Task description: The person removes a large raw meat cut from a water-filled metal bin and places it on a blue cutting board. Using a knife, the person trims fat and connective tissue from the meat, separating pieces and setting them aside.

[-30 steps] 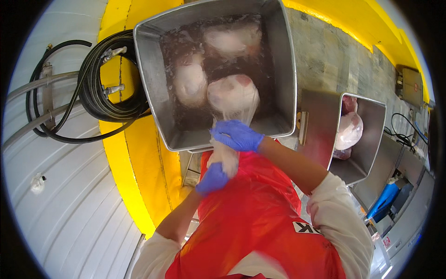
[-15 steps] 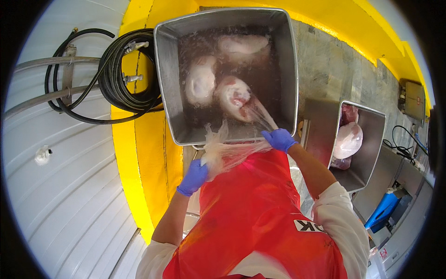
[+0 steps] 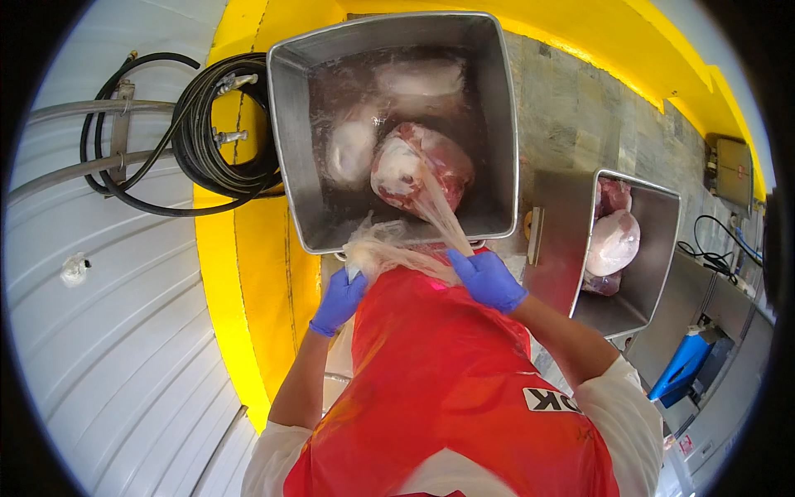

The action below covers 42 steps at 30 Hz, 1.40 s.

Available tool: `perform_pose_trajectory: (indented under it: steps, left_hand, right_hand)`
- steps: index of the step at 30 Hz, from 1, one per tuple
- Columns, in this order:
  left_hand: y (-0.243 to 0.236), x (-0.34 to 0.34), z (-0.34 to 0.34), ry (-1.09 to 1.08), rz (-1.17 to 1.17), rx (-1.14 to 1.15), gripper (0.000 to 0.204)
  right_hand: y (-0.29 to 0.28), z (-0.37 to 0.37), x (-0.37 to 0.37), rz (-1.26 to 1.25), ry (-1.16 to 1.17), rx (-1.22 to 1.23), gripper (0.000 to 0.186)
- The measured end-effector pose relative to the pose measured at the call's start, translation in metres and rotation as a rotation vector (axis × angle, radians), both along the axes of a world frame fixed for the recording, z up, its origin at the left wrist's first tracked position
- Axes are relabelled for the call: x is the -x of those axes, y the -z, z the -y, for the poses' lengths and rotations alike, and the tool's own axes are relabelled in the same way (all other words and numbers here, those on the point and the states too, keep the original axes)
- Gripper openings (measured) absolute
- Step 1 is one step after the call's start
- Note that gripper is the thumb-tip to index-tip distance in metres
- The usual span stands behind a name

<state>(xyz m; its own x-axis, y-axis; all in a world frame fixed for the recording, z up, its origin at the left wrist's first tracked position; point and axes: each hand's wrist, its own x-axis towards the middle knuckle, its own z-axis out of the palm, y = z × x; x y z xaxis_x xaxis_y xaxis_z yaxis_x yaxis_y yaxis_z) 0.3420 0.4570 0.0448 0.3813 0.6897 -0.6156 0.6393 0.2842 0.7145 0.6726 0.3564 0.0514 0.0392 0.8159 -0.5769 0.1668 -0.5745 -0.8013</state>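
Observation:
A large metal tub (image 3: 503, 166) of cloudy reddish water stands in front of me. Near its front, a big piece of red meat with pale fat (image 3: 454, 166) sits partly above the surface. Stretched, whitish see-through plastic wrap (image 3: 439, 209) runs from this meat over the tub's near rim. My right hand (image 3: 490, 282), in a blue glove, grips the taut strand just past that rim. Closed around the crumpled bunch of the same wrap is my blue-gloved left hand (image 3: 339, 303), at the rim's left part. Two paler pieces, one at left (image 3: 350, 153) and one at back (image 3: 421, 79), lie in the water.
A second metal bin (image 3: 667, 248) at the right holds several pieces of meat (image 3: 613, 242). Coiled black hose (image 3: 192, 157) hangs by the yellow barrier (image 3: 224, 273) and white wall on the left. Grey tiled floor (image 3: 571, 108) lies between tub and barrier at the right.
The wrapped meat has risen and turned, showing more red flesh above the water. My right hand has moved left and down toward me, its strand still taut. My left hand keeps its hold slightly lower.

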Motion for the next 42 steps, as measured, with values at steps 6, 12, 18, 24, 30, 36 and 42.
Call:
perform_pose_trajectory:
  steps: [6, 12, 18, 24, 30, 36, 42]
  left_hand:
    - [0.031, -0.038, -0.006, 0.011, 0.101, 0.063, 0.040]
    - [0.069, -0.119, -0.023, 0.030, 0.065, 0.484, 0.043]
    - [0.133, -0.130, 0.005, 0.157, 0.371, 0.214, 0.041]
    - [0.156, -0.074, -0.003, 0.466, 0.228, 0.219, 0.034]
    - [0.122, -0.080, 0.014, 0.700, 0.305, -0.384, 0.017]
    - [0.135, -0.081, 0.019, 0.657, 0.215, -0.233, 0.016]
    - [0.146, -0.045, -0.011, 0.492, -0.001, -0.002, 0.031]
  right_hand:
    - [-0.030, 0.005, -0.013, -0.091, 0.133, 0.071, 0.061]
    - [-0.011, -0.028, 0.040, -0.208, -0.065, -0.102, 0.053]
    - [0.023, -0.040, 0.060, -0.137, -0.027, -0.526, 0.045]
    - [0.127, -0.079, 0.032, -0.148, 0.078, -0.010, 0.046]
    - [0.296, -0.164, 0.053, 0.453, -0.003, 0.065, 0.065]
    - [0.334, -0.206, 0.057, 0.620, -0.194, 0.232, 0.033]
    - [0.329, -0.166, 0.034, 0.760, -0.429, 0.008, 0.022]
